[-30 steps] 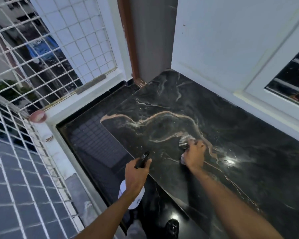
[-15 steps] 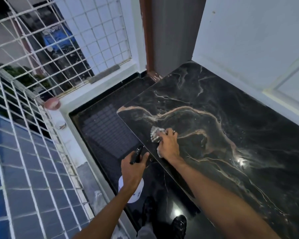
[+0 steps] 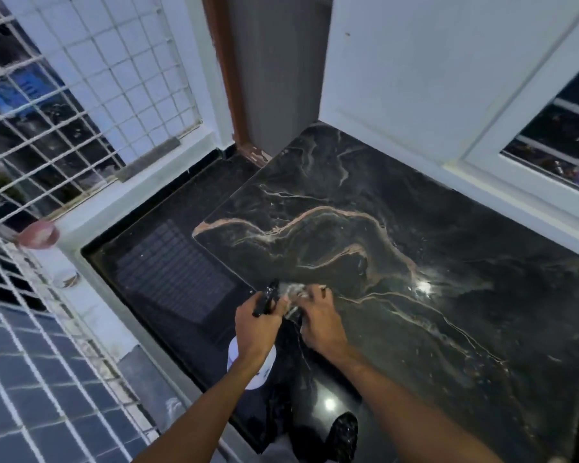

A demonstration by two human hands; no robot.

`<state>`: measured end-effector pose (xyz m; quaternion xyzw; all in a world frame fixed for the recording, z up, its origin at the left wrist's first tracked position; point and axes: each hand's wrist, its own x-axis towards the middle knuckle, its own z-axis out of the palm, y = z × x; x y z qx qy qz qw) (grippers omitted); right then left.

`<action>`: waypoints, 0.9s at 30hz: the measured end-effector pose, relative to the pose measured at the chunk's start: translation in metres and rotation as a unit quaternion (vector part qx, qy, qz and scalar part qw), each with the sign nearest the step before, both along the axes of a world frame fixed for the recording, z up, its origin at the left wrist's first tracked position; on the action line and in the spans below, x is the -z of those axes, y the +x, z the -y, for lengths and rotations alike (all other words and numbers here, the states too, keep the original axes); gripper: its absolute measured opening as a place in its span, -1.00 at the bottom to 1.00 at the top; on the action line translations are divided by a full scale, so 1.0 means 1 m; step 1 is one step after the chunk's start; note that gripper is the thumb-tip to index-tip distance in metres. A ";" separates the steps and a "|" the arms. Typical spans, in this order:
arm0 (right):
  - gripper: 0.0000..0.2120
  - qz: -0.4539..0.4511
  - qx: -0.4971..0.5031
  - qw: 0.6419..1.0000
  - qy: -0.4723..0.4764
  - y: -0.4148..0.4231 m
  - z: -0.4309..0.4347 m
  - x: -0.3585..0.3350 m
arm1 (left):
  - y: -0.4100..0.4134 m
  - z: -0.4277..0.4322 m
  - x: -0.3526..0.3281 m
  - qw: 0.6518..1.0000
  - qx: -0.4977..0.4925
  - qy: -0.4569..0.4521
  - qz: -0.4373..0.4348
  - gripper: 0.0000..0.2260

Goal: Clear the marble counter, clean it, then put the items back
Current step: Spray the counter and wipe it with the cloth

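The black marble counter (image 3: 398, 262) with tan veins fills the right half of the view and carries no items. My right hand (image 3: 318, 317) presses a crumpled pale cloth (image 3: 293, 292) onto the counter at its near left edge. My left hand (image 3: 256, 324) is right beside it, gripping a spray bottle (image 3: 251, 367) whose white body hangs below my wrist and whose black nozzle (image 3: 264, 297) points up towards the cloth. The two hands almost touch.
A dark polished floor (image 3: 168, 279) lies below the counter's left edge. White metal grilles (image 3: 81, 105) close off the left side. A white wall (image 3: 415, 61) and window frame (image 3: 515, 168) back the counter. My dark shoe (image 3: 343, 436) shows at the bottom.
My right hand has slid the cloth from the counter's middle leftwards and nearer, to its left edge. My left hand with the bottle has come up beside it.
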<state>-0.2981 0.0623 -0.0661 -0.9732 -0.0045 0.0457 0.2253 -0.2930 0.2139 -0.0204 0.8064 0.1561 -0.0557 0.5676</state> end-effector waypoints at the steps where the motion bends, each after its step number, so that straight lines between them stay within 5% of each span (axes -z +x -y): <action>1: -0.35 0.000 -0.022 1.000 -0.005 -0.009 0.010 0.001 | -0.002 0.009 -0.001 1.000 0.010 -0.002 -0.005 -0.64; 7: -0.51 -0.014 0.330 0.943 0.027 -0.041 0.145 -0.003 | -0.020 0.067 -0.004 0.992 0.110 0.062 -0.006 -0.52; 11: -0.52 0.003 0.325 0.945 0.036 -0.062 0.182 -0.003 | -0.034 0.106 -0.009 0.987 0.153 0.057 -0.008 -0.55; 15: -0.53 0.004 0.450 0.890 0.071 -0.055 0.194 -0.006 | -0.030 0.127 -0.017 0.987 0.155 0.041 0.000 -0.52; 20: -0.49 0.031 0.276 0.960 0.036 -0.043 0.187 0.001 | -0.001 0.135 -0.032 0.989 0.138 0.044 0.016 -0.56; 25: -0.59 0.012 0.534 0.839 0.103 0.022 0.221 -0.005 | 0.053 0.124 -0.048 0.991 0.121 0.033 0.049 -0.54; 27: -0.58 0.015 0.465 0.883 0.061 0.053 0.193 -0.003 | 0.079 0.121 -0.053 0.991 0.117 0.025 0.056 -0.55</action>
